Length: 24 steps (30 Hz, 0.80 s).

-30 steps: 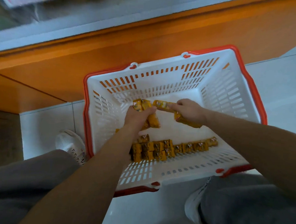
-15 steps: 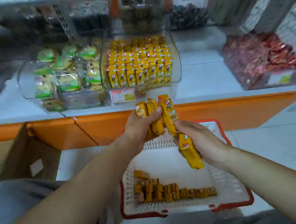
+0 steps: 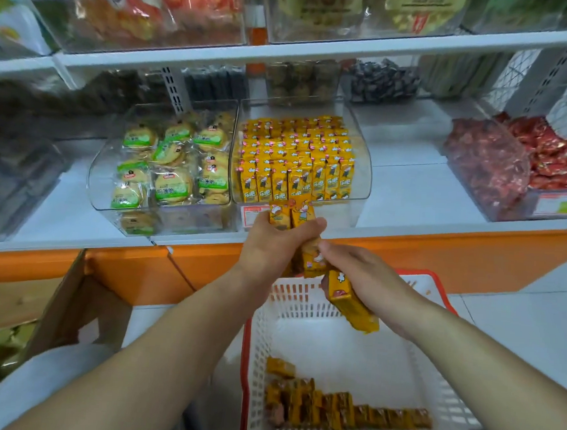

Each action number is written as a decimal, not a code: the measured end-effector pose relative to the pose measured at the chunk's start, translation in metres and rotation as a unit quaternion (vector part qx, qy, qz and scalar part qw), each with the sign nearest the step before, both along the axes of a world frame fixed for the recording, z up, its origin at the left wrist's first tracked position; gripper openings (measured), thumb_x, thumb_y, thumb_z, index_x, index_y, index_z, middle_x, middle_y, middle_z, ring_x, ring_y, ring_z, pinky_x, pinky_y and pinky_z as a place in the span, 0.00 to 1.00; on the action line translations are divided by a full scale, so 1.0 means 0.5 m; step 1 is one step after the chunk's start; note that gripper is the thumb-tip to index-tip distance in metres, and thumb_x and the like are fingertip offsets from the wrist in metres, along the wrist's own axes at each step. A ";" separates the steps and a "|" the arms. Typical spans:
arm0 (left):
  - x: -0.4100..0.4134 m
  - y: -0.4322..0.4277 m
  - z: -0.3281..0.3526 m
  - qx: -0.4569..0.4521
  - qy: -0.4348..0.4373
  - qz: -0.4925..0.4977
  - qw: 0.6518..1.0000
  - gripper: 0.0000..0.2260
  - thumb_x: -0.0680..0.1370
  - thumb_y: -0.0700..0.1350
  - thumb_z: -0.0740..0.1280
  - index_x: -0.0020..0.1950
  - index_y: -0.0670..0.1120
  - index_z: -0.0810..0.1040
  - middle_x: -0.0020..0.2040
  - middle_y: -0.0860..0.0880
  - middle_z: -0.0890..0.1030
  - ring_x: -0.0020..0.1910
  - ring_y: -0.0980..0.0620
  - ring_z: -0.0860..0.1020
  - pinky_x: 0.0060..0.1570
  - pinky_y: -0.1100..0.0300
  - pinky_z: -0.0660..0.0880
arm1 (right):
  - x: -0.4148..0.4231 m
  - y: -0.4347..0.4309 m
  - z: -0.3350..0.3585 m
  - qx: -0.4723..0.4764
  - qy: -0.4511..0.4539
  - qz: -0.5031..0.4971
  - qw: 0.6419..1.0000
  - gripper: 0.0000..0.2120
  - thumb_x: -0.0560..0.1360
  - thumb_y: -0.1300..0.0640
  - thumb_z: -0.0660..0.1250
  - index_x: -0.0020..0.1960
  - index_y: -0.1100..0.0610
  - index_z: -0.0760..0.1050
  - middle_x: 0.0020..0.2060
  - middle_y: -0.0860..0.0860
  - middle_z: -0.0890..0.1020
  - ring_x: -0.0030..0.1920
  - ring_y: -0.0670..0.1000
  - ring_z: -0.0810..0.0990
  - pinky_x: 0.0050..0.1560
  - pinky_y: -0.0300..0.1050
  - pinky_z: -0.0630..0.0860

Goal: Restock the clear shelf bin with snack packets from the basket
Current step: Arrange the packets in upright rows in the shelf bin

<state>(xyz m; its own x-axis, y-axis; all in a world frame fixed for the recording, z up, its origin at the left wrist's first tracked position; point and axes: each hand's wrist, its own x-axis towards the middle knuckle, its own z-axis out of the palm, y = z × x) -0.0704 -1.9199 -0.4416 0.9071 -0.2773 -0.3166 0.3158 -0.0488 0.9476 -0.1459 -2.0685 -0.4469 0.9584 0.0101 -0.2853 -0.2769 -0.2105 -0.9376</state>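
My left hand (image 3: 275, 244) grips a bunch of yellow snack packets (image 3: 292, 215), their tops sticking up just below the front of the clear shelf bin (image 3: 364, 160). That bin holds several rows of the same yellow packets (image 3: 298, 163). My right hand (image 3: 357, 278) touches the left hand's bunch with its fingers and holds more yellow packets (image 3: 350, 300) that hang tilted down to the right. Under both hands sits the white basket with a red rim (image 3: 264, 312), with several yellow packets (image 3: 341, 412) lying along its near side.
A clear bin of green-labelled biscuits (image 3: 166, 162) stands left of the target bin, and a bin of red packets (image 3: 521, 168) is at the right. An orange shelf front (image 3: 437, 255) runs across. A cardboard box (image 3: 74, 302) stands on the floor at left.
The view has swung up from the basket to the shelf. Both hands have lifted their packets out of the basket to just below the clear bin, and have moved closer together.
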 end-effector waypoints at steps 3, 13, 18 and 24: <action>0.031 0.017 -0.014 0.041 -0.003 -0.009 0.999 0.22 0.66 0.53 0.82 0.56 0.48 0.82 0.46 0.44 0.88 0.43 0.43 0.87 0.45 0.43 0.84 | 0.015 -0.027 -0.020 0.019 0.077 -0.052 0.996 0.29 0.76 0.30 0.58 0.37 0.52 0.83 0.33 0.54 0.85 0.32 0.50 0.84 0.33 0.41 0.76; -0.103 0.002 -0.108 0.109 0.075 -0.079 0.988 0.31 0.60 0.59 0.83 0.59 0.53 0.78 0.45 0.52 0.88 0.42 0.49 0.87 0.43 0.44 0.85 | 0.051 -0.040 -0.077 0.117 0.195 -0.147 0.963 0.34 0.68 0.27 0.66 0.53 0.57 0.76 0.35 0.54 0.80 0.30 0.55 0.81 0.34 0.49 0.80; -0.134 -0.017 -0.124 0.144 0.026 -0.026 0.989 0.28 0.65 0.51 0.84 0.57 0.56 0.70 0.44 0.57 0.84 0.42 0.58 0.84 0.38 0.58 0.82 | 0.059 -0.018 -0.075 0.187 0.195 -0.158 0.950 0.19 0.75 0.40 0.70 0.51 0.57 0.78 0.44 0.53 0.85 0.49 0.57 0.85 0.48 0.53 0.82; -0.100 -0.019 -0.111 0.119 0.029 0.025 0.992 0.31 0.66 0.50 0.83 0.62 0.52 0.71 0.49 0.53 0.85 0.43 0.55 0.86 0.39 0.56 0.84 | 0.057 -0.016 -0.072 0.280 0.134 -0.190 0.932 0.04 0.75 0.70 0.65 0.49 0.64 0.74 0.48 0.60 0.79 0.48 0.58 0.81 0.50 0.53 0.79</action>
